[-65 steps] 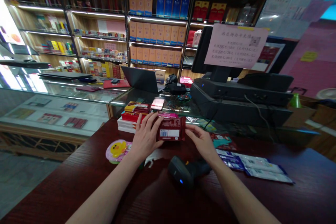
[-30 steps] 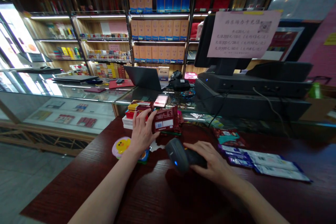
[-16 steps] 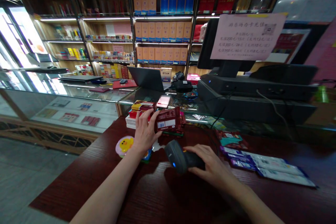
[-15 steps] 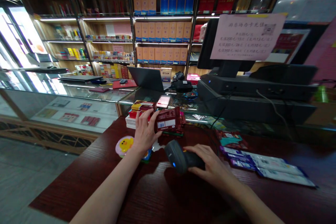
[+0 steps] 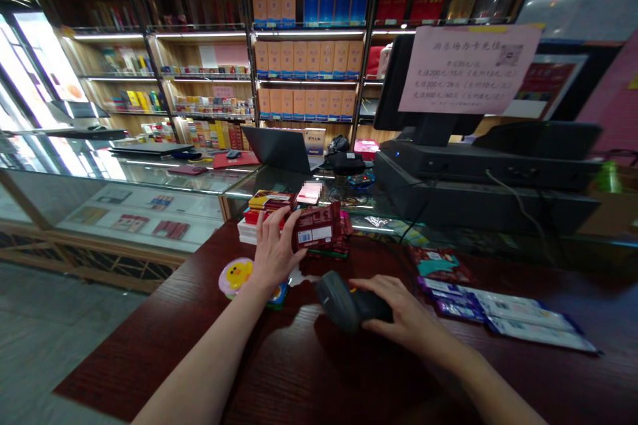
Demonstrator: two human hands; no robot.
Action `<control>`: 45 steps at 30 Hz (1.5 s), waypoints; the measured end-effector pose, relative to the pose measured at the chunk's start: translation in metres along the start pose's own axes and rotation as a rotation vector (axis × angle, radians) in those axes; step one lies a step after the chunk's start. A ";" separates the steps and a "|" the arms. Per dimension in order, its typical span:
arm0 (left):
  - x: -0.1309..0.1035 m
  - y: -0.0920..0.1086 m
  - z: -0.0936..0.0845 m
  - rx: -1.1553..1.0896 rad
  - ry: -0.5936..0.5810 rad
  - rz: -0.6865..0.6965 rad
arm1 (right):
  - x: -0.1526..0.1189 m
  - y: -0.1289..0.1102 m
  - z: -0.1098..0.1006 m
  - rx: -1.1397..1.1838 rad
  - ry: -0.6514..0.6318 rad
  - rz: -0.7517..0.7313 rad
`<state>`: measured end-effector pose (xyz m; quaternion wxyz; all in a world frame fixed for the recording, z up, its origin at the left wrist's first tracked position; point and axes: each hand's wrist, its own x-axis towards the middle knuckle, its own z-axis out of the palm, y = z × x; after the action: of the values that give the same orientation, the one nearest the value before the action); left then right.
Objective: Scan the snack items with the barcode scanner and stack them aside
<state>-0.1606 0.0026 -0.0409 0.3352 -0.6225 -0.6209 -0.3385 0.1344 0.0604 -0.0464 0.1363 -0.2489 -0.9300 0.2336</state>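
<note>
Between the thumb and fingers of my left hand [image 5: 276, 246] is a dark red snack packet [image 5: 315, 227], tilted up so that its white barcode label faces me. My right hand [image 5: 399, 312] is wrapped round the handle of a black barcode scanner [image 5: 341, 302], its head pointing left, below the packet. Left of the packet lies a stack of red and yellow packets [image 5: 269, 202] on white boxes [image 5: 248, 231]. A round pink item with a yellow duck [image 5: 238, 273] lies beside my left wrist, and a blue-green packet [image 5: 279, 295] is partly hidden under it.
On the right of the dark wooden counter [image 5: 164, 345] lie purple and white packets [image 5: 523, 319] and a brown and teal packet [image 5: 438, 263]. A monitor with a pink paper sign [image 5: 468, 70] stands behind them. Further back are a laptop [image 5: 279, 149] and a glass showcase [image 5: 144, 212].
The scanner has tilted slightly and shifted a little to the right and down with my right hand; its blue light no longer shows. My left hand and the packet have barely moved.
</note>
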 end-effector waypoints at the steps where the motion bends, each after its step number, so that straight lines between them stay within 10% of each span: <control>1: 0.000 0.000 0.000 -0.003 -0.002 0.000 | -0.001 0.003 -0.001 -0.003 -0.031 -0.009; 17: 0.000 0.001 0.000 -0.032 -0.012 0.017 | -0.007 0.016 -0.017 0.090 -0.182 0.006; 31: 0.002 0.013 -0.003 -0.083 -0.017 0.077 | 0.063 0.011 -0.021 0.580 0.490 0.174; 45: 0.000 0.017 0.003 -0.165 -0.127 0.018 | 0.083 0.008 -0.017 0.581 0.522 0.140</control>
<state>-0.1439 0.0049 -0.0429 0.2456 -0.6740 -0.6051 -0.3452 0.0740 0.1164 -0.0242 0.4166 -0.3137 -0.7401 0.4246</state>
